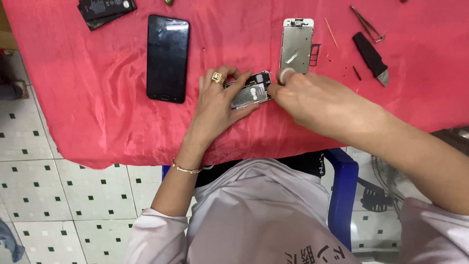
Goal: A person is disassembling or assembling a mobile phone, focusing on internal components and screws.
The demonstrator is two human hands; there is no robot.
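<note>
Across the red cloth (97,112), starting at the far left, a couple of dark flat battery-like pieces (105,11) lie at the top edge, and next to them a black phone (167,57) rests face up, well apart from the work.

Nearer the middle, the left hand (215,105), ring on one finger and a thin bracelet at the wrist, is curled over an opened phone body (251,90), fingers wrapped along its far side and thumb at the near edge, pinning it to the cloth. The silver battery and dark inner parts face up, showing just beyond the fingertips.

Coming in from the right, the right hand (312,98) meets the phone at its right edge, fingers pinched together around something small and pale; I cannot tell what the tool is, nor how firmly it is gripped. For this sort of fiddly work I would judge it best to keep the left hand pressing flat so the body cannot slide, and to work with small, light movements.

Just beyond the hands lies a detached white screen frame (296,45), with a small tray beside it. Further right sit tweezers (367,24) and a black-handled scraper (372,57).
</note>
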